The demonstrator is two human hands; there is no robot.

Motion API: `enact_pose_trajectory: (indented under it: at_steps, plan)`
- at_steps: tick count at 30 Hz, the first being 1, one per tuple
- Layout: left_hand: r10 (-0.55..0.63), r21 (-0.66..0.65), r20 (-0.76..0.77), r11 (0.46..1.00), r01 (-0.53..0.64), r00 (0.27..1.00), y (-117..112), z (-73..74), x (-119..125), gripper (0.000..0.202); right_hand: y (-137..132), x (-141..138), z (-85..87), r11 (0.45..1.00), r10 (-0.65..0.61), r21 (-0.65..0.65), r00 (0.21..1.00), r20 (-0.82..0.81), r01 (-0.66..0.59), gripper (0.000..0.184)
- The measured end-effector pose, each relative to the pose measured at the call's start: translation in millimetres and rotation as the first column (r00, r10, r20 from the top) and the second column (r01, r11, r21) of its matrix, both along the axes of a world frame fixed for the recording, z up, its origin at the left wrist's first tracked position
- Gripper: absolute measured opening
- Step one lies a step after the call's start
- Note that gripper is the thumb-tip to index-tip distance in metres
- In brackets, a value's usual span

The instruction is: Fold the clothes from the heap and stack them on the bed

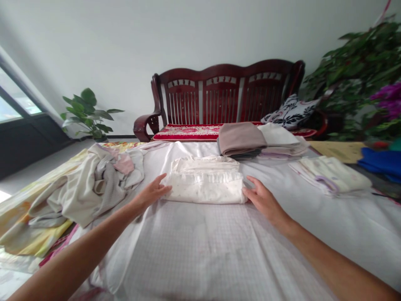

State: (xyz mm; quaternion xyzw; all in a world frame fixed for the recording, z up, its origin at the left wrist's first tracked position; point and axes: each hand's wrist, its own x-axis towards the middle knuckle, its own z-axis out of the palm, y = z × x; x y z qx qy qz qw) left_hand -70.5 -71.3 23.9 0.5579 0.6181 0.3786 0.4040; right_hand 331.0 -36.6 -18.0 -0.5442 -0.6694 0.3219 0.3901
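A folded white garment (205, 189) with a gathered band and tiny faint prints lies across the white sheet in front of me. My left hand (155, 190) is at its left edge, fingers apart, the tips touching or almost touching the cloth. At the opposite edge, my right hand (259, 196) has its fingers stretched out and spread, with fingertips against the fabric. Neither hand visibly grips the garment. Part of it, flatter and thinner, extends behind the band toward the far side.
Rumpled clothes (94, 188) are heaped at left. Behind on the right are a folded brown cloth (241, 139) and a stack of pale folded cloths (282, 144). Folded white cloth with purple trim (332, 175) and blue fabric (380, 163) lie farther right. A wooden bench (219, 75) stands beyond.
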Motion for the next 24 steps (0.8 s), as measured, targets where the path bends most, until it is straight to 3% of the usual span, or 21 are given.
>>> enact_pose_trajectory:
  at_steps: [2, 4, 6, 8, 11, 14, 16, 18, 21, 24]
  plan:
    - [-0.109, 0.008, -0.005, 0.994, 0.109, 0.994, -15, -5.0, -4, 0.095, -8, 6, -2.2, 0.999, 0.048, 0.005, 0.999, -0.011, -0.048, 0.064]
    - [-0.148, 0.104, -0.131, 0.981, 0.162, 0.980, -27, -14.2, -6, 0.090, -17, 5, -0.7, 0.995, 0.095, 0.025, 0.995, 0.005, -0.096, 0.070]
    - [-0.075, 0.198, -0.297, 0.970, 0.139, 0.952, -32, -23.2, -4, 0.076, -24, -3, 4.2, 0.996, 0.056, 0.061, 0.989, 0.135, -0.065, 0.076]
    - [0.007, 0.249, -0.351, 0.965, 0.086, 0.936, -29, -27.0, -1, 0.062, -26, -16, 11.0, 0.994, -0.052, 0.107, 0.949, 0.312, 0.019, 0.077]
    - [0.022, 0.328, -0.260, 0.942, 0.067, 0.965, -22, -18.2, 3, 0.046, -24, -30, 21.6, 0.985, -0.136, 0.153, 0.913, 0.386, 0.082, 0.072]
    - [-0.008, 0.414, -0.170, 0.907, 0.079, 0.985, -24, -2.6, -2, 0.037, -22, -27, 28.3, 0.987, -0.101, 0.142, 0.975, 0.196, 0.073, 0.071]
    - [-0.014, 0.384, -0.167, 0.920, 0.078, 0.986, -32, 1.7, -7, 0.033, -24, -18, 28.2, 0.996, -0.019, 0.092, 0.998, 0.059, 0.014, 0.071]
    - [-0.027, 0.302, -0.237, 0.948, 0.100, 0.971, -43, -1.8, -13, 0.031, -28, -8, 24.4, 0.998, 0.051, 0.023, 0.998, 0.023, -0.051, 0.070]
    - [-0.084, 0.196, -0.390, 0.966, 0.171, 0.917, -57, -14.5, -16, 0.033, -37, 1, 16.6, 0.998, 0.066, -0.014, 0.991, 0.115, -0.065, 0.070]
    - [-0.113, 0.220, -0.511, 0.941, 0.257, 0.852, -67, -23.3, -18, 0.050, -48, 5, 14.0, 0.997, 0.058, 0.033, 0.969, 0.239, -0.068, 0.082]
